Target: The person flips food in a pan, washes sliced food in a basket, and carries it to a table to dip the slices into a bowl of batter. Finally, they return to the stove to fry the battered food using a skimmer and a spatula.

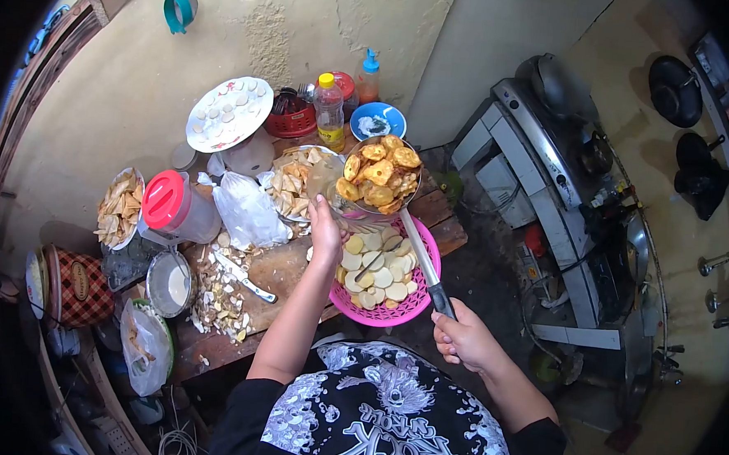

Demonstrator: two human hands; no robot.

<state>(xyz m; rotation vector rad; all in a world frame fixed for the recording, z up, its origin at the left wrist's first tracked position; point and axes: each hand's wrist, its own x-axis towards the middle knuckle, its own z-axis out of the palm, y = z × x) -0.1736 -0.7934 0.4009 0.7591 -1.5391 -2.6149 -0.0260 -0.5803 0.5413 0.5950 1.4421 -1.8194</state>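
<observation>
My right hand (pixel 464 338) is closed around the black grip of a long-handled skimmer (pixel 419 251). Golden-brown fried slices (pixel 380 175) fill the skimmer's bowl. My left hand (pixel 326 230) holds a clear, see-through container (pixel 326 178) just left of the skimmer; its exact shape is hard to make out. Below both hands sits a pink plastic basket (pixel 386 318) of pale raw slices (pixel 372 269), with a dark blade-like piece lying among them. Behind the left hand is a plate of folded fried pieces (pixel 291 182).
A knife (pixel 246 279) lies among peelings (pixel 220 302) on the wooden table (pixel 283 277). Around it stand a red-lidded jug (pixel 180 205), a white plastic bag (pixel 252 209), an oil bottle (pixel 329 114), a blue bowl (pixel 378 117) and a floral plate (pixel 230 113). Rightward is a stove (pixel 542 146).
</observation>
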